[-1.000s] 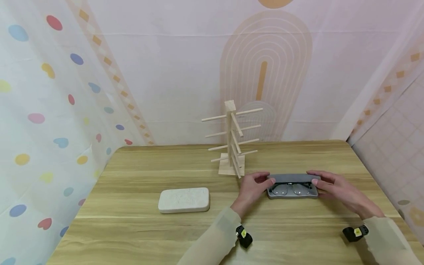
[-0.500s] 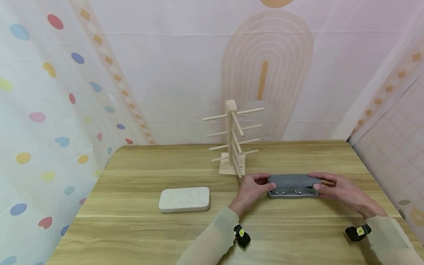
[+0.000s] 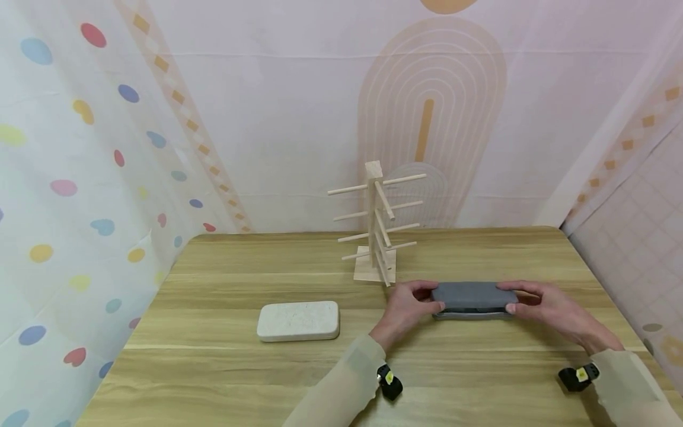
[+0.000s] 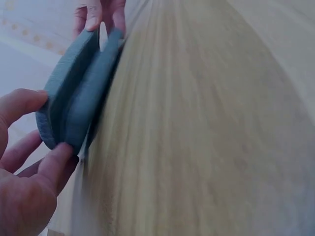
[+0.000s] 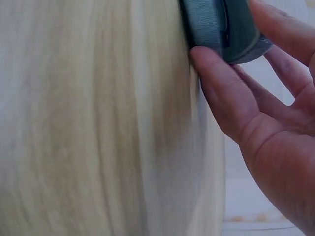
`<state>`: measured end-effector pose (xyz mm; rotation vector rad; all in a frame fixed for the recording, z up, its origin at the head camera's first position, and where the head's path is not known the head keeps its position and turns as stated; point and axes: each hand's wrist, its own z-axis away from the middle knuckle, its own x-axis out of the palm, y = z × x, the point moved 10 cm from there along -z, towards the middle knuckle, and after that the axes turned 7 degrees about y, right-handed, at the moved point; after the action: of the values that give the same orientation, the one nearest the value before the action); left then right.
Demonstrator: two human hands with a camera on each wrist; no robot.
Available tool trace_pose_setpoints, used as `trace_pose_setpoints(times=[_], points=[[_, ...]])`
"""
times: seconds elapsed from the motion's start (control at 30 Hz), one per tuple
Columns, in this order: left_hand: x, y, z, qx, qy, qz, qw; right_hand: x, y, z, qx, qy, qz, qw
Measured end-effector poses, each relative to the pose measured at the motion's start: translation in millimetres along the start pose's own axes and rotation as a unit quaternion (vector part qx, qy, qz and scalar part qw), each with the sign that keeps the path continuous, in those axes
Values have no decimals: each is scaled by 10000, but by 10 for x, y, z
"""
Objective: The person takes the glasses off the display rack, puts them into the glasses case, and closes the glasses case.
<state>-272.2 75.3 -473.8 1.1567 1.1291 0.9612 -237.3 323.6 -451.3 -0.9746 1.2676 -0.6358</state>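
On the right half of the table lies a grey glasses case point(image 3: 474, 293), its lid lowered almost fully, with a narrow dark gap along the front. The glasses inside cannot be made out through that gap. My left hand point(image 3: 404, 311) grips the case's left end, thumb at the front and fingers behind. At the opposite end, my right hand point(image 3: 555, 314) holds it in the same way. The left wrist view shows the part-closed glasses case point(image 4: 81, 88) from its end, slightly blurred. One corner of the glasses case point(image 5: 206, 27) appears beside the right thumb in the right wrist view.
A cream glasses case point(image 3: 299, 321), closed, lies to the left of my left hand. Behind the hands stands a wooden rack point(image 3: 373, 222) with several pegs sticking out. Patterned curtains point(image 3: 288, 118) hang behind the wood-grain table point(image 3: 213, 379).
The grey case's lid has swung down toward the front, hiding the glasses that lay visible inside. Both hands have stayed at the case's ends, thumbs moving down with the lid.
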Motion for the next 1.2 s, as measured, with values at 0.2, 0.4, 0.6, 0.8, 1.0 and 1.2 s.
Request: trace_pose_setpoints(times=[0.2,0.4,0.6,0.8,1.0,1.2], points=[[3,9,37,1,-71,-67,10000,15,-14,-5,-96,-27,221,9997],[36,15,59,82,-129,-71,9999,12,-23,2,-131,16,291,9995],[75,56,82,218,-196,-319,9991,35,4,3,98,3,375,9992],[100,59,99,241,-270,-414,9985,31,-55,0,-151,25,757,9970],[110,60,145,241,-464,-263,9983,26,-168,21,-630,216,1040,9923],[103,101,229,309,-498,-469,9972,50,-290,23,-715,594,1294,9872]])
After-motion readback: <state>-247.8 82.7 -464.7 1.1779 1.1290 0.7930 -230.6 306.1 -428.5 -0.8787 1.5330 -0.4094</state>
